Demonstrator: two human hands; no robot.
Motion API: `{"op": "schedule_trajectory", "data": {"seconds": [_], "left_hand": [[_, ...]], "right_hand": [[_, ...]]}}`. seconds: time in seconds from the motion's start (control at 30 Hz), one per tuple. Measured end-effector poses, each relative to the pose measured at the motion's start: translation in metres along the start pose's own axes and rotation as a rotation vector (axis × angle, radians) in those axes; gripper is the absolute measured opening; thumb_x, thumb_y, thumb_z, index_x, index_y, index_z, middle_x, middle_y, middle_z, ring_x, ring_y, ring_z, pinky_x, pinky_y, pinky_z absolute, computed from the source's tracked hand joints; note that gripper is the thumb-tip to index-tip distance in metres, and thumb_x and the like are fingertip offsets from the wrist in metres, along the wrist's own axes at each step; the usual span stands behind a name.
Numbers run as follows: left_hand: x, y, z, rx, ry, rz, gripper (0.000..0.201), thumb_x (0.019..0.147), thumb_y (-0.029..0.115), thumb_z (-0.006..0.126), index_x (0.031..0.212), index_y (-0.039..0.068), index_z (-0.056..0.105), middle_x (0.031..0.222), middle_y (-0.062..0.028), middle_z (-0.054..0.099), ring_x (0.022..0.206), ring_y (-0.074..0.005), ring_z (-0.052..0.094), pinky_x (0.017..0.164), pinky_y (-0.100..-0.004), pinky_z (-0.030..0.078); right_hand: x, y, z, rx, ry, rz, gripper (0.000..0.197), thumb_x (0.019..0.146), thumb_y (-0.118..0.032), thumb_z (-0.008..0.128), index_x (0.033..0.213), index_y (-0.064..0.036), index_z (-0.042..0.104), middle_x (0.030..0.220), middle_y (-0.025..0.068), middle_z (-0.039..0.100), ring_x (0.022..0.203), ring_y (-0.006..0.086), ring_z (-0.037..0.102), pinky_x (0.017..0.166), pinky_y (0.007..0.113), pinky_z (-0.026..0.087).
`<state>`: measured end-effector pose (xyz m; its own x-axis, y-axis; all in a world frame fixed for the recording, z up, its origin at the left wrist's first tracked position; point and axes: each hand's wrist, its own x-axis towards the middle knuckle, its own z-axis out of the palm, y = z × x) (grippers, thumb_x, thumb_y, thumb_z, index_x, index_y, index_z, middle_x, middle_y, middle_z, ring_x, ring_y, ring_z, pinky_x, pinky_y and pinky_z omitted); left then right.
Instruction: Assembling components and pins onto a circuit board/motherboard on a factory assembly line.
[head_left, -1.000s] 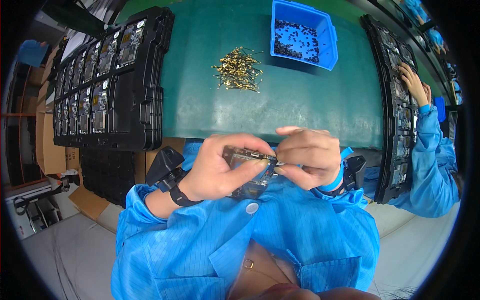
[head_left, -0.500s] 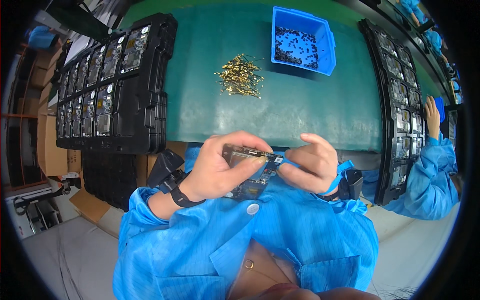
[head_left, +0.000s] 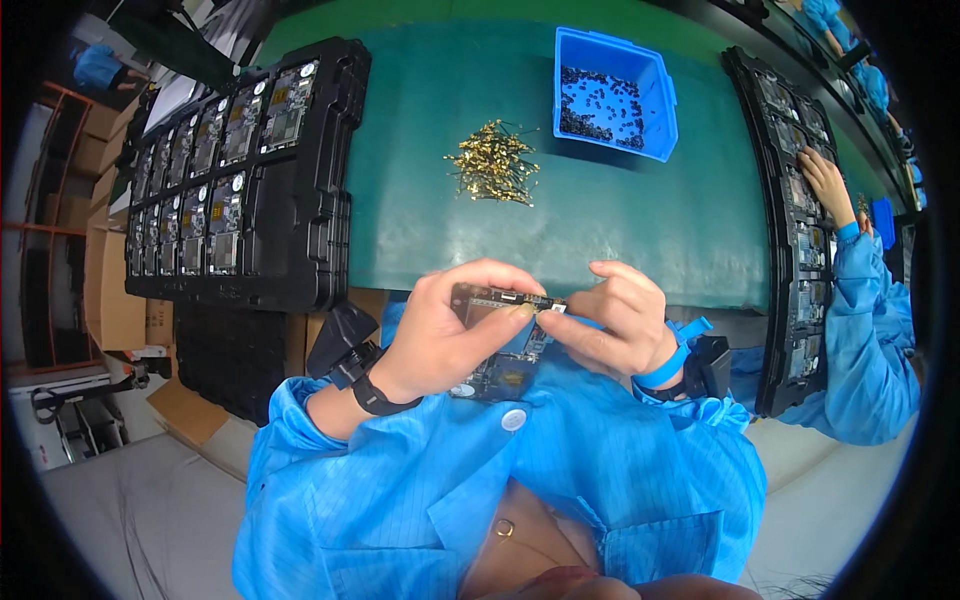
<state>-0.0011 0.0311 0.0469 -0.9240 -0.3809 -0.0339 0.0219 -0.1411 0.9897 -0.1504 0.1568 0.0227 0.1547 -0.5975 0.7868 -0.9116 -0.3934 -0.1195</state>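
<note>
Left hand (head_left: 450, 322) grips the circuit board (head_left: 508, 378) between thumb and fingers, at the centre of the frame. Right hand (head_left: 622, 322) has its fingertips drawn close at the board's upper-right corner; whether they pinch anything cannot be told. Above, on the green mat (head_left: 640, 240): gold-ended leads (head_left: 494, 165), heaped; blue bin (head_left: 657, 112), upper right, containing small black parts (head_left: 585, 130). Board-filled black trays stand at frame left (head_left: 300, 225) and right.

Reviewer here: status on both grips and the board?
Left grip closed on circuit board, held before the chest. Right grip at its upper right corner; anything pinched there unclear. Left thumb covers part of the board.
</note>
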Motion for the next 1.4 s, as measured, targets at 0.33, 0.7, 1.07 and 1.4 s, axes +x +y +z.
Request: {"op": "schedule_trajectory", "data": {"seconds": [0.33, 0.7, 1.07, 1.4], "left_hand": [[0.000, 0.002, -0.001, 0.123, 0.040, 0.049, 0.018, 0.077, 0.004, 0.058, 0.094, -0.002, 0.056, 0.086, -0.0065, 0.060, 0.080, -0.0085, 0.055, 0.069, -0.0215, 0.044], [0.004, 0.015, -0.010, 1.051, -0.011, 0.832, 0.024, 0.059, 0.008, 0.066, 0.081, 0.006, 0.058, 0.080, -0.0088, 0.061, 0.061, -0.0170, 0.054, 0.051, -0.0248, 0.042], [0.000, 0.013, -0.006, 1.314, 0.002, 1.137, 0.015, 0.058, 0.013, 0.058, 0.072, 0.011, 0.058, 0.080, -0.0049, 0.060, 0.063, -0.0100, 0.050, 0.049, -0.0203, 0.039], [-0.001, 0.010, -0.004, 1.247, -0.026, 1.101, 0.015, 0.059, 0.011, 0.062, 0.073, 0.008, 0.058, 0.080, -0.0067, 0.061, 0.060, -0.0122, 0.052, 0.048, -0.0224, 0.039]], "right_hand": [[0.003, 0.002, 0.000, 0.004, -0.049, 0.048, 0.033, 0.055, -0.011, 0.062, 0.088, -0.0098, 0.065, 0.070, 0.0005, 0.053, 0.055, 0.0141, 0.047, 0.063, 0.030, 0.046], [-0.002, 0.000, -0.001, 0.309, 0.189, 0.286, 0.026, 0.066, -0.013, 0.067, 0.089, -0.0035, 0.061, 0.080, 0.0060, 0.060, 0.069, 0.0194, 0.057, 0.075, 0.035, 0.045], [0.013, 0.007, -0.004, 0.435, 0.083, 0.146, 0.022, 0.065, -0.015, 0.070, 0.084, -0.0057, 0.063, 0.082, 0.0049, 0.058, 0.066, 0.0207, 0.055, 0.067, 0.035, 0.045], [0.015, 0.016, 0.002, 0.433, -0.004, 0.099, 0.020, 0.063, -0.009, 0.065, 0.082, -0.0025, 0.062, 0.075, 0.0068, 0.058, 0.062, 0.0222, 0.056, 0.063, 0.033, 0.048]]}}
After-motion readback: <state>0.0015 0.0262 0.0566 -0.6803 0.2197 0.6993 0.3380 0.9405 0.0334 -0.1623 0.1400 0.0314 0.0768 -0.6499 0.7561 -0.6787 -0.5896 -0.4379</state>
